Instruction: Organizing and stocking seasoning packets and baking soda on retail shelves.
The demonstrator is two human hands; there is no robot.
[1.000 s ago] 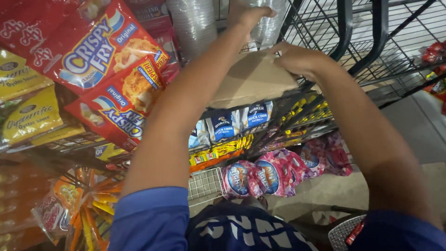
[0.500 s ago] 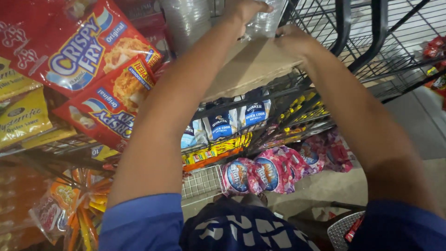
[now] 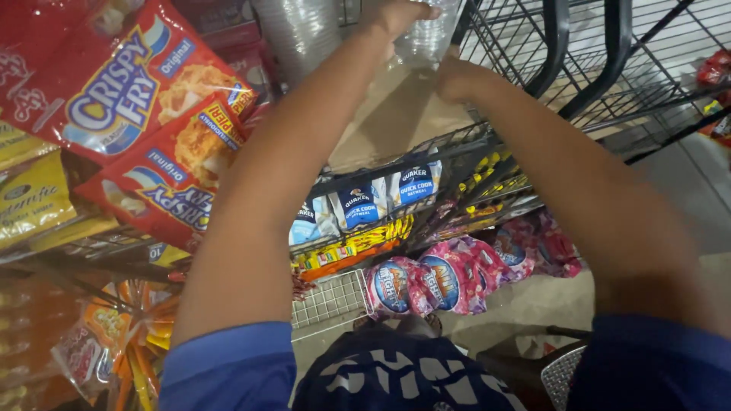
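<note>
Both of my arms reach forward and up over a wire rack (image 3: 487, 46). My left hand (image 3: 400, 17) is at the top of the view, its grip closed around a stack of clear plastic cups (image 3: 430, 38) wrapped in a transparent sleeve. My right hand (image 3: 457, 78) is just below and to the right of it, its grip closed on the lower end of the same stack, fingers curled against the plastic. The stack hangs tilted, above a brown cardboard panel (image 3: 396, 122) that lies on the rack's upper shelf. A second, wider stack of clear cups (image 3: 301, 34) stands just beside my left forearm, to its left.

Below the cardboard, a wire basket (image 3: 403, 164) holds 3 blue and white pouches (image 3: 362, 205) standing upright in a row. Under them lie yellow packets (image 3: 365, 240), and further down, round packs in pink and blue wrappers (image 3: 434, 281) are bunched together near the floor.

To the left, 2 large red bags with a picture of fried food (image 3: 145, 129) overlap each other, tilted. Yellow bags (image 3: 30, 190) sit at the far left edge, and orange snack packets (image 3: 114, 335) hang in the lower left corner.

My sleeves (image 3: 228, 365) are blue. The floor (image 3: 533, 304) beneath the rack is grey.
</note>
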